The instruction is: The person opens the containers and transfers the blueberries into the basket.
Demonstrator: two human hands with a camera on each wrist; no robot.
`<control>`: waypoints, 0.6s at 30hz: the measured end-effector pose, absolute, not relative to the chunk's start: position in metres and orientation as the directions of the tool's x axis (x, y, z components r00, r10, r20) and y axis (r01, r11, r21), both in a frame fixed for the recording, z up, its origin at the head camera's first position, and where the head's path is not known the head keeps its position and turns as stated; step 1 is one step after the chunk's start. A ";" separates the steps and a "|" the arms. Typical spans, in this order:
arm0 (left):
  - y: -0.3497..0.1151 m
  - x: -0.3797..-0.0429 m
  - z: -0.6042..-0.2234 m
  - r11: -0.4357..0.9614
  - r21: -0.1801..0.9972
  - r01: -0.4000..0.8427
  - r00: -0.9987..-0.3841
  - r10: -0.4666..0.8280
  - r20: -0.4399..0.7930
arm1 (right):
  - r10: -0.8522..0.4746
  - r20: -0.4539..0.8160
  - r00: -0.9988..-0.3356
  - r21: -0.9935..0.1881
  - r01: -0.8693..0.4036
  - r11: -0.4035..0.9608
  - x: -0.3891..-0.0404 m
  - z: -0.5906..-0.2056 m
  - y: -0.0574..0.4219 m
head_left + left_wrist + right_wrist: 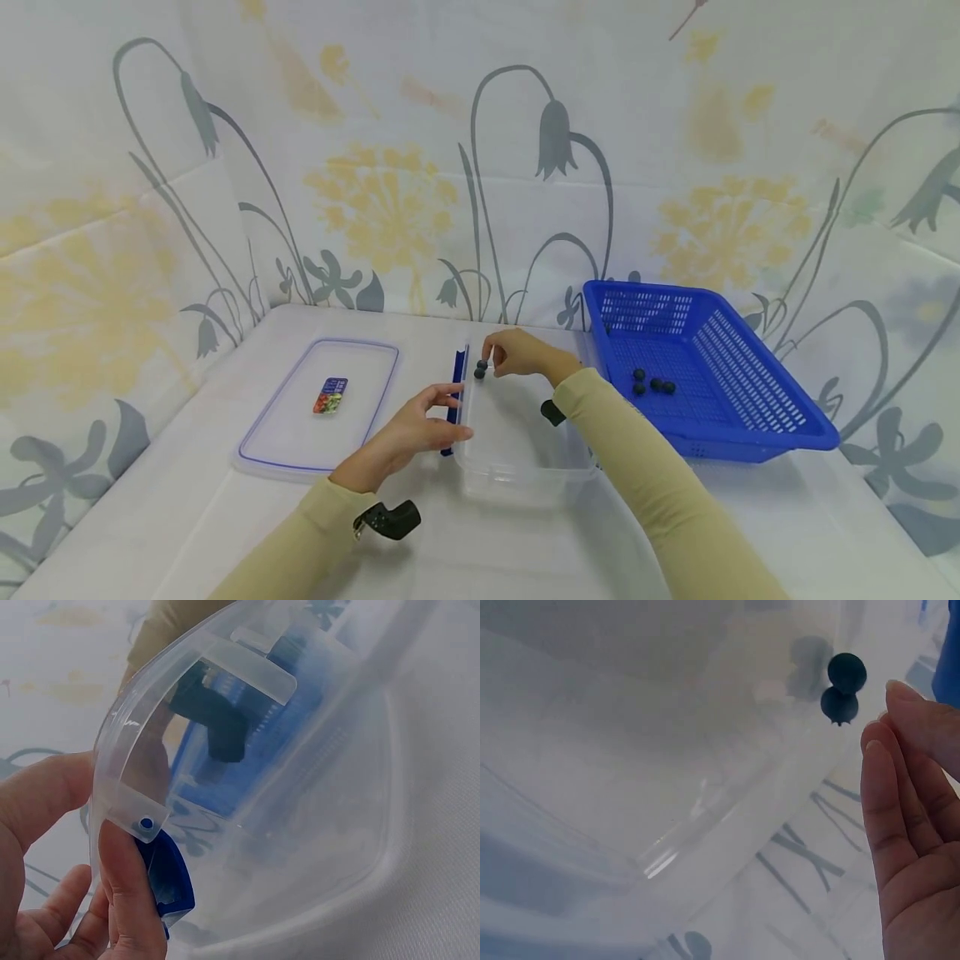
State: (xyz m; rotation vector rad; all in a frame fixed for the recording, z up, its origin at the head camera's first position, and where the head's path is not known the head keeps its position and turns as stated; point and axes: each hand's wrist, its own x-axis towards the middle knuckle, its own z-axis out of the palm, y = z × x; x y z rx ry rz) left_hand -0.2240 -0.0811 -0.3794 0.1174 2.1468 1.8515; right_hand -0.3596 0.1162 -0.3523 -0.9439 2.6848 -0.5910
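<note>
A clear plastic container (517, 442) with blue side latches stands in the middle of the table. My left hand (416, 429) pinches its left rim between thumb and fingers, and in the left wrist view a finger lies beside a blue latch (169, 877). Over the far left part of the container is my right hand (517, 352). Two blueberries (846, 673) lie touching inside the container, just off the right fingertips in the right wrist view. Thumb and fingers are close together there, with nothing visible between them.
To the right stands a blue plastic basket (750, 421) with several blueberries (656, 385) in it. On the left lies a clear lid (292, 433) with a blue seal and a colourful label (330, 396). A flower-printed cloth (480, 208) hangs behind the table.
</note>
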 end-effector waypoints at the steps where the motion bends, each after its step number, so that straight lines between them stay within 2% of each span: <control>1: -0.081 -0.224 -0.379 0.162 0.978 -0.132 -0.951 0.259 -0.171 | -0.634 -0.086 -0.769 -0.439 -0.542 0.717 -0.359 -0.355 0.115; 18: -0.083 -0.224 -0.382 0.140 0.984 -0.106 -0.943 0.301 -0.145 | -0.588 -0.203 -0.783 -0.343 -0.506 0.792 -0.357 -0.372 0.111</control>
